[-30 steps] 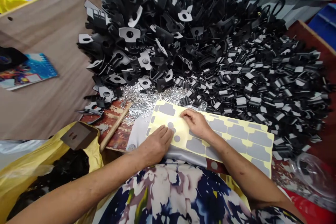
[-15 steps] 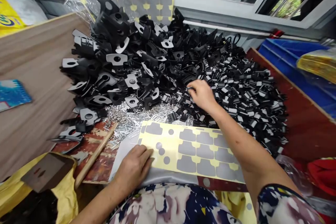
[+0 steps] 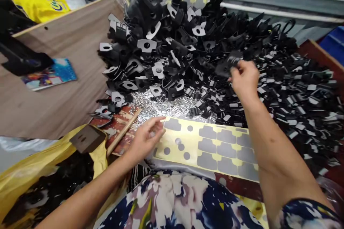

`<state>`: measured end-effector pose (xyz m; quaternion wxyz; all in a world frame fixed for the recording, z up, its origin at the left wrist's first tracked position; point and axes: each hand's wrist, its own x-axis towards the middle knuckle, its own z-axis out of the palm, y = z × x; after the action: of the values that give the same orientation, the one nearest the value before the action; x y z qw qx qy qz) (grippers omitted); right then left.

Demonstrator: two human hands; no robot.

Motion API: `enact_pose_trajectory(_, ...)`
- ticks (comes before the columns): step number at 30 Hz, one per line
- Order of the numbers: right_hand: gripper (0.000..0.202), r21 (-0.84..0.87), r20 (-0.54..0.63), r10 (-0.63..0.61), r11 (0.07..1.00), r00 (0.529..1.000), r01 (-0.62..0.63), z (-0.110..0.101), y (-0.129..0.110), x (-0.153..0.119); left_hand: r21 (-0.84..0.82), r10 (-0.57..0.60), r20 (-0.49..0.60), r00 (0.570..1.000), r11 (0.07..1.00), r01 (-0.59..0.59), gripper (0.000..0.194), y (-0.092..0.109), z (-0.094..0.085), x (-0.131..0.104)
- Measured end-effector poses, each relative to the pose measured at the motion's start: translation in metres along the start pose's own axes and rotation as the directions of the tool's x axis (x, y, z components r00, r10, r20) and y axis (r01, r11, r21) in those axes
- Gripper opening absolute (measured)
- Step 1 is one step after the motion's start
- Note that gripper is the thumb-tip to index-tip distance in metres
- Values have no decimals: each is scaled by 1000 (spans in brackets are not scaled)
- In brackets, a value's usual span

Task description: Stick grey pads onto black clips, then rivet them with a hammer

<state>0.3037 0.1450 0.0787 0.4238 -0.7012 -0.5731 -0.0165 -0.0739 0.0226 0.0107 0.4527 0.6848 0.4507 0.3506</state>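
My right hand (image 3: 245, 78) pinches a black plastic clip part (image 3: 228, 66), blurred by motion, above the heap's right half. Beneath it are large black clip parts (image 3: 147, 45) with grey faces and, to the right, many small black clip pieces (image 3: 292, 100). My left hand (image 3: 147, 136) is by the left end of a yellow backing sheet (image 3: 172, 137) of grey stickers. Its fingers are curled with thumb and forefinger close together; something thin may be between them. Silvery metal pins (image 3: 163, 107) lie in a pile behind the sheet.
A wooden stick (image 3: 124, 131) slants left of the pins. Front left stands a yellow bag (image 3: 100, 157) with black parts and a brown block (image 3: 87, 138). A dark blurred object (image 3: 24, 57) hangs over a blue booklet (image 3: 63, 73) on the wooden board (image 3: 86, 43).
The view has swung left. My right hand has lifted a clip part from the pile. My left hand has risen toward the sheet's upper left corner. A dark object has appeared at left.
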Motion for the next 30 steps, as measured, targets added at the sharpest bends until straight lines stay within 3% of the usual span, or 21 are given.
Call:
enact_pose_trajectory(1,28,160,113,22,986,993,-40,0,-16,-30,-124,-43,-13,999,991,41,50,4,4,6)
enact_pose_trajectory(3,24,446,400,-45,882,915,-152,6,-51,-99,-352,-81,36,996,932,89,73,12,15,15)
enact_pose_trajectory(6,21,520,530,-138,832,837,-193,19,-88,-183,-505,-124,96,988,849,155,69,16,30,16)
enact_pose_trajectory(8,26,533,573,-119,805,811,-259,24,-90,-209,-526,-221,109,969,815,245,58,13,28,9)
enact_pose_trajectory(10,28,526,595,-60,784,802,-331,26,-80,-216,-494,-316,150,937,797,348,51,9,19,2)
enact_pose_trajectory(12,25,507,609,-9,773,793,-381,27,-66,-216,-392,-332,233,914,828,401,51,3,9,-2)
enact_pose_trajectory(15,23,489,654,14,756,757,-436,31,-54,-218,-125,-253,391,885,938,323,51,-6,6,2)
enact_pose_trajectory(17,23,477,690,28,734,724,-483,32,-55,-219,45,-229,431,873,972,232,47,-12,11,9)
enact_pose_trajectory(21,26,447,795,42,634,606,-631,22,-85,-207,242,-189,415,890,966,92,47,-18,20,15)
enact_pose_trajectory(24,40,483,862,-79,428,501,-764,3,-125,-186,352,-110,418,902,935,-49,43,-13,21,5)
enact_pose_trajectory(25,42,508,859,-143,353,492,-786,-3,-137,-178,366,-84,431,898,926,-89,43,-10,21,0)
enact_pose_trajectory(27,39,586,810,-216,312,545,-748,-10,-150,-166,385,-55,454,889,912,-141,49,-3,20,-9)
enact_pose_trajectory(30,25,624,735,-114,500,669,-600,-5,-135,-161,473,-105,431,896,872,-125,60,5,18,-17)
